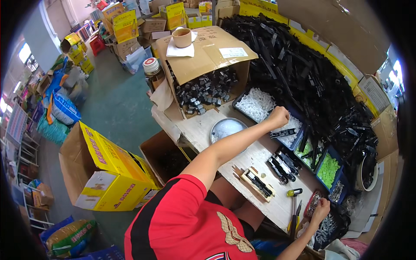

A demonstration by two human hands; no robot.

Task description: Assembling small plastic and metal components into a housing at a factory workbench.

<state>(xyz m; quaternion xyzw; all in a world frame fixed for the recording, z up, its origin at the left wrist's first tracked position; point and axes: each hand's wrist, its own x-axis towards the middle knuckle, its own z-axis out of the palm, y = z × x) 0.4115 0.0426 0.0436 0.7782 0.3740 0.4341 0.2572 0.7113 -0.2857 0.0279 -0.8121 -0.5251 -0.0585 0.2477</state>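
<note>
My left hand (pixel 278 118) is closed above a tray of small white plastic parts (pixel 258 105), arm stretched across the bench; anything in its fingers is hidden. My right hand (pixel 321 211) has its fingers pinched beside a red tray of small metal pieces (pixel 311 203); what they hold is too small to make out. Between the arms, a black slotted part (pixel 258 183) lies in a pale wooden fixture (pixel 268 199). Several similar black assemblies (pixel 282 167) lie side by side beyond it. A hammer (pixel 294 208) and yellow-handled pliers (pixel 298 215) lie nearer the right hand.
A large heap of black plastic parts (pixel 294 65) fills the far right. Light-green pieces (pixel 328 170) sit in a blue tray. A round metal dish (pixel 228 130) is under my left arm. A cardboard box (pixel 208 45) holds small dark parts, with a paper cup (pixel 182 38) on top.
</note>
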